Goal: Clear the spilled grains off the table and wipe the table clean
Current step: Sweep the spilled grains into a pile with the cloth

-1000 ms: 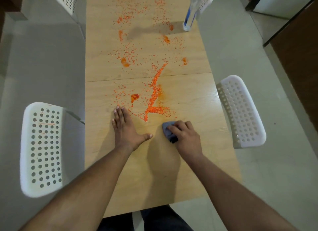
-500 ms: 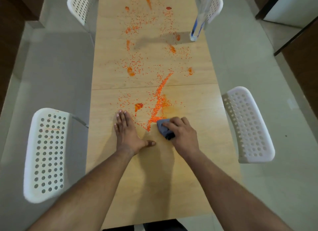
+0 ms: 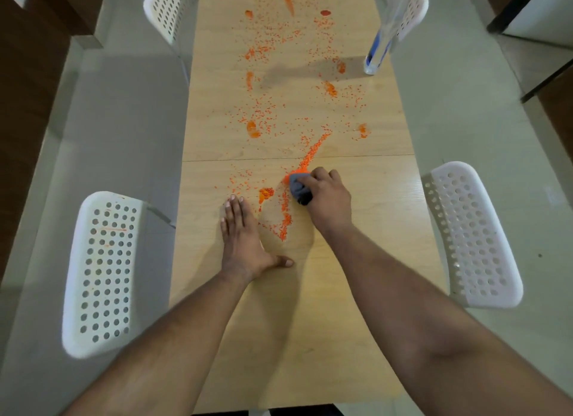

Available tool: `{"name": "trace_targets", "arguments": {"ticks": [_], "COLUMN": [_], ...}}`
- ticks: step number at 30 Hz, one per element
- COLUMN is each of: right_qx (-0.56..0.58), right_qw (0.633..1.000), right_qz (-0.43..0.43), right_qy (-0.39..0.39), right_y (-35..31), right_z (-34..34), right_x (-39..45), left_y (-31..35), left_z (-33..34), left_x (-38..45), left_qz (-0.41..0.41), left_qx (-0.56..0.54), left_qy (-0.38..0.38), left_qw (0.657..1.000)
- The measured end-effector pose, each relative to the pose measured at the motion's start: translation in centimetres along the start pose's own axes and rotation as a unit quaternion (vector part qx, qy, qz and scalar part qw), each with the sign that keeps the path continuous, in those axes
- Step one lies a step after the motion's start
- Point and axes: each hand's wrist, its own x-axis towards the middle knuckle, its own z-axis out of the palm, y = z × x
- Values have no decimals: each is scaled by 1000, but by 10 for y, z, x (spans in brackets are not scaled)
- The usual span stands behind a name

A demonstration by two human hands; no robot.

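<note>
On wood table (image 3: 356, 260), R hand (image 3: 328, 198) grips crumpled cloth (image 3: 298, 188), gritty grains (image 3: 313, 150)

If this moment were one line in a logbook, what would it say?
stage: wiping | right hand: grips grey cloth at orange grains | left hand: flat on table | far grains: uncleared

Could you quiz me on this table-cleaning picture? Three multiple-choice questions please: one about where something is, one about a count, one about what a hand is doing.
1. Where does the clear spray bottle stand?
A. far right edge of the table
B. on a chair
C. beside the left hand

2. How many white chairs are at least partly in view?
A. two
B. four
C. six

3. What is the right hand doing?
A. lying flat, holding nothing
B. gripping a grey cloth
C. lifting the bottle

Answers: 1 A, it stands at the table's far right edge. 2 B, two show on each side. 3 B, its fingers curl round the cloth against the orange grains, while the left hand lies flat.
</note>
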Motion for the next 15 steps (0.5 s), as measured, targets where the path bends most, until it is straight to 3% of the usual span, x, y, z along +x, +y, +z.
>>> {"name": "trace_targets", "arguments": {"ticks": [4, 12, 15], "right_qx": [45, 12, 6], "right_qw": [998, 994, 996], "right_qz": [31, -97, -82], "right_qy": [38, -51, -32], "right_y": [-8, -24, -30], "right_z": [-5, 20, 31], "right_x": [-4, -119, -106], "left_y": [-13, -36, -38], "left_z": [-8, -32, -31], "left_x": [3, 18, 19], "left_qz": [11, 47, 53], "left_qx": [-5, 28, 26], "left_qy": [4, -19, -9], "left_qw": [1000, 998, 998]}}
